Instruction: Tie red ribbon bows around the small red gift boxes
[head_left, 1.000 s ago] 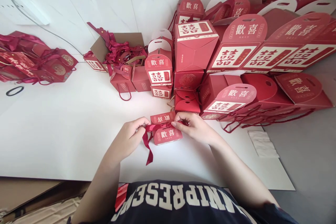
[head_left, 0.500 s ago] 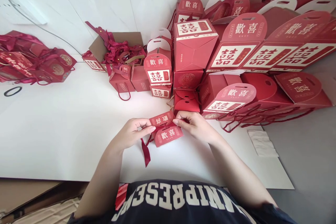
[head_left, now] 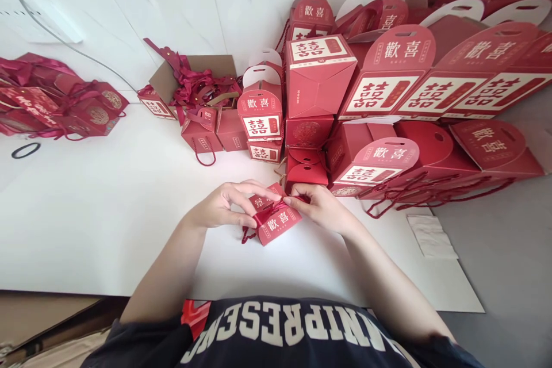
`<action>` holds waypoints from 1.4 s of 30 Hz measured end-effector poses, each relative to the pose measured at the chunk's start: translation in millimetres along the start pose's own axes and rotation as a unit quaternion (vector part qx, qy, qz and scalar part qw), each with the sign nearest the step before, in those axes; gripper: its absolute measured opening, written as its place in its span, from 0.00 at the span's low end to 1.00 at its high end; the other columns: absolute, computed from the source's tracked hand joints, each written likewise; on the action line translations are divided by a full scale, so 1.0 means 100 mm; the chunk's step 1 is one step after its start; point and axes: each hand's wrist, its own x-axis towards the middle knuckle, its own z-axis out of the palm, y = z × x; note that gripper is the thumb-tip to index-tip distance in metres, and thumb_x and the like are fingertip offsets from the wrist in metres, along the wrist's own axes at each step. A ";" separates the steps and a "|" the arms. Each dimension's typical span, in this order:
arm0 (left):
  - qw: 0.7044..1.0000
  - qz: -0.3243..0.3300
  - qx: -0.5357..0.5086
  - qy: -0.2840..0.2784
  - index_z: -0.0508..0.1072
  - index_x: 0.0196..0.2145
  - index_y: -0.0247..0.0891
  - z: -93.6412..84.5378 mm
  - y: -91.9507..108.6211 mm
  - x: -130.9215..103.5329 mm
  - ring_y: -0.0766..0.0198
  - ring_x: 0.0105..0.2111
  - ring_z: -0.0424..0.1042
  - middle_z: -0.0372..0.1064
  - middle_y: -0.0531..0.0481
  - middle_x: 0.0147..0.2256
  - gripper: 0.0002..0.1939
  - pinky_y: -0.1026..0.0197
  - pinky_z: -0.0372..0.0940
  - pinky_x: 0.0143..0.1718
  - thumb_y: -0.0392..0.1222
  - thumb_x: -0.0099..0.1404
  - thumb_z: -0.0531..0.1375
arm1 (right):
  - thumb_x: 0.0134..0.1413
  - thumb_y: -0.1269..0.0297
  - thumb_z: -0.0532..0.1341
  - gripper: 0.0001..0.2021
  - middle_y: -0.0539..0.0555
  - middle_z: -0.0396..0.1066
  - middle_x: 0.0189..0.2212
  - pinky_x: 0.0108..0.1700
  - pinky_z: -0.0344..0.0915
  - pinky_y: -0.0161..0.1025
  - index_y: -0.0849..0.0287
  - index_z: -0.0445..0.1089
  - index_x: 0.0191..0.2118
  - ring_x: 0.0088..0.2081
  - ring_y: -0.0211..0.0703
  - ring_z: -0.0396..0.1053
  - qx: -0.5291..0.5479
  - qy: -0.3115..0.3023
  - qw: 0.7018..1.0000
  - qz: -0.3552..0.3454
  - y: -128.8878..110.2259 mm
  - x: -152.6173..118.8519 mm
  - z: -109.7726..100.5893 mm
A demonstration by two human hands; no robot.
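Observation:
A small red gift box (head_left: 282, 229) with white characters on its two top flaps sits on the white table between my hands. A dark red ribbon (head_left: 272, 211) runs across the gap between the flaps. My left hand (head_left: 225, 207) pinches the ribbon at the box's left side, its index finger reaching over the far flap. At the right end, my right hand (head_left: 318, 208) holds the ribbon between thumb and bent fingers. A twisted red cord (head_left: 247, 236) hangs out at the box's lower left.
Stacked red gift boxes (head_left: 383, 92) fill the right and back right. An open carton (head_left: 211, 63) of red ribbons stands against the wall, with small boxes before it. More red boxes (head_left: 88, 106) lie far left near a black ring (head_left: 26, 150). White tissue (head_left: 431, 236) lies at right.
My left hand has gone from the far flap's edge to the ribbon, whose loose tail no longer hangs at the left. The ribbon now crosses the flaps, and the box has turned slightly.

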 end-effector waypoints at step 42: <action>0.987 -0.040 0.121 0.093 0.76 0.40 0.36 0.31 -0.07 0.08 0.57 0.44 0.71 0.74 0.46 0.39 0.10 0.54 0.64 0.52 0.43 0.65 0.59 | 0.66 0.64 0.56 0.09 0.55 0.77 0.42 0.47 0.58 0.43 0.55 0.72 0.46 0.40 0.45 0.73 -0.087 0.027 0.978 -0.186 -0.19 -0.01 0.17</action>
